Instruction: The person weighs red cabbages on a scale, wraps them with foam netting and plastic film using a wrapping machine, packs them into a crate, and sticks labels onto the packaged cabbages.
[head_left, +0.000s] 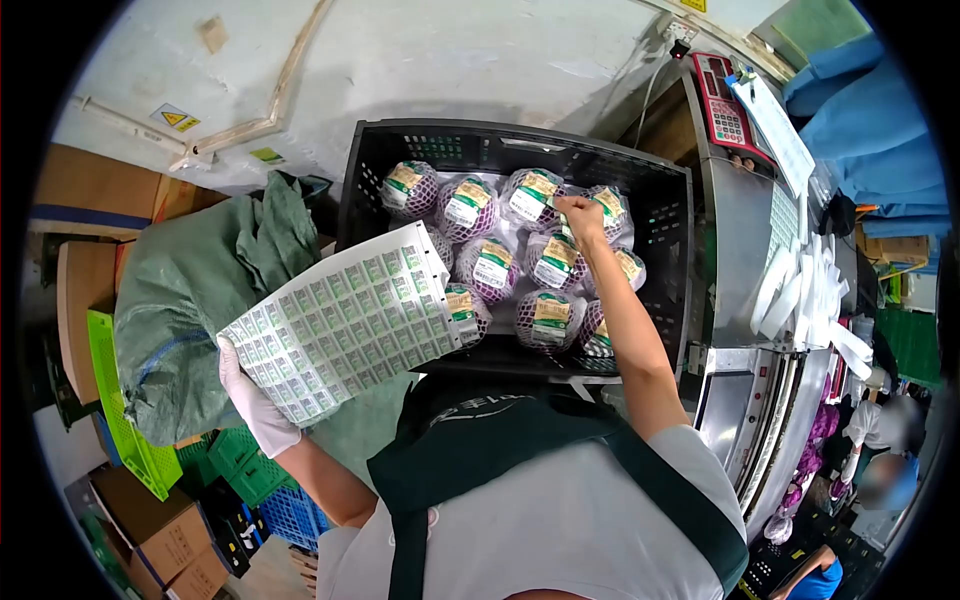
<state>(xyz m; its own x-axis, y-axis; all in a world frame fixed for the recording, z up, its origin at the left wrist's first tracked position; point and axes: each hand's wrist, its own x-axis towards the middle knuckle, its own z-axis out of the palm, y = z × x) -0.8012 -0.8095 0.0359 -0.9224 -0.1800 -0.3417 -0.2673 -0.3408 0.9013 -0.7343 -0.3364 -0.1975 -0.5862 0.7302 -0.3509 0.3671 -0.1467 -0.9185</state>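
Note:
My left hand [258, 400], in a white glove, grips the lower left edge of a large sheet of small printed stickers [345, 325]. The sheet is tilted and covers part of the black crate's front left corner. Inside the black crate [665, 250] sit several round wrapped items in purple foam nets [466, 207], each with a green, gold and white label. My right hand [582, 218] is bare and reaches over the crate, fingers pinched together beside a netted item [532, 195] in the back row. Whatever is between those fingertips is too small to make out.
At the left lies a green woven sack [200, 320], near a lime-green crate [130, 410] and cardboard boxes [165, 535]. On the right, a metal machine [740, 290] carries a red scale [725, 105], a clipboard [775, 130] and white strips [795, 290]. Other people are at the far right.

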